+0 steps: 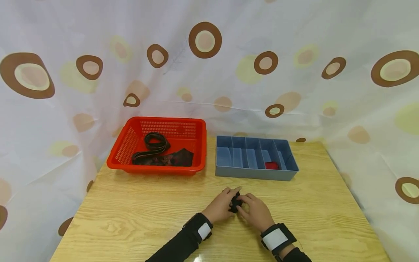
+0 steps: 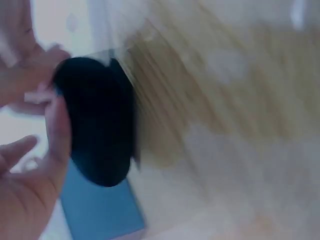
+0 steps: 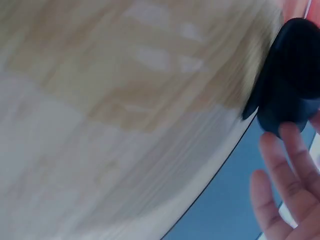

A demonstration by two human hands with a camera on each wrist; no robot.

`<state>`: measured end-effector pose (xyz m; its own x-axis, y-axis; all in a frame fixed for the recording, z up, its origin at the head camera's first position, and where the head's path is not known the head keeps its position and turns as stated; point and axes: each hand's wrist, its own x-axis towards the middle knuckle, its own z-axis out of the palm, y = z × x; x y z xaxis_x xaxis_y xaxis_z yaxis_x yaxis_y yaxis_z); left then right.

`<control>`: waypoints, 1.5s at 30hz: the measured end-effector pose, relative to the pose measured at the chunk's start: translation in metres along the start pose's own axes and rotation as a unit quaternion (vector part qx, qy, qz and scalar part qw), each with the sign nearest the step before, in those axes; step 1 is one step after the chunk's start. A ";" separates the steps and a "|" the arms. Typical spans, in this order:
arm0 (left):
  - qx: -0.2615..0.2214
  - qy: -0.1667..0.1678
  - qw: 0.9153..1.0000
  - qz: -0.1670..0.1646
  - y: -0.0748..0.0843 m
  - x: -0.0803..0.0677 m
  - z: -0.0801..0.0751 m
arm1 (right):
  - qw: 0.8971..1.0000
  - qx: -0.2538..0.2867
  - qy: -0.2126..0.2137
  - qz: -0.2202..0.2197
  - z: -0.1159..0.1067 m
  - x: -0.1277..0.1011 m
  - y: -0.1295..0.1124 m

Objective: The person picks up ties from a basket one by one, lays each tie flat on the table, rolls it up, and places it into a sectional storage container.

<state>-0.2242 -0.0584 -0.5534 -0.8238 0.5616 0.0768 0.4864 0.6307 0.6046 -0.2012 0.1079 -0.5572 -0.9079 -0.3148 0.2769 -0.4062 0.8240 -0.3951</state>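
Observation:
A small black bundle (image 1: 235, 202) sits just above the wooden table (image 1: 131, 211), held between both hands. My left hand (image 1: 231, 199) grips its left side, thumb and fingers curled round it. From the right, my right hand (image 1: 243, 205) pinches the same bundle. The left wrist view, blurred, shows the black bundle (image 2: 97, 125) with a thumb (image 2: 57, 135) pressed on it. The right wrist view has the bundle (image 3: 292, 70) at the upper right, with fingertips (image 3: 292, 145) touching its lower edge.
A red mesh basket (image 1: 121, 153) stands at the back left with a coiled black strap (image 1: 156, 141) and a dark patterned cloth (image 1: 170, 158) inside. Right of it is a blue divided tray (image 1: 255, 174) with a small red roll (image 1: 271, 165) in one compartment. A spotted curtain surrounds the table.

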 end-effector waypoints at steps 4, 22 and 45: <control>-0.069 0.040 0.996 -0.030 -0.015 -0.002 -0.001 | 1.000 -0.019 -0.009 0.005 -0.001 0.002 0.003; -0.216 0.017 0.960 -0.176 -0.027 -0.016 -0.014 | 0.993 0.091 -0.081 0.007 0.007 0.015 0.000; -0.535 0.135 0.827 -0.109 -0.015 -0.016 -0.056 | 0.872 0.444 -0.052 0.200 -0.026 0.069 -0.043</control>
<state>-0.2348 -0.1063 -0.5195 -0.9631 0.2660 -0.0399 -0.0994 -0.2139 0.9718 -0.2434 0.0631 -0.4988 -0.9809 -0.1658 -0.1017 0.0670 0.2029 -0.9769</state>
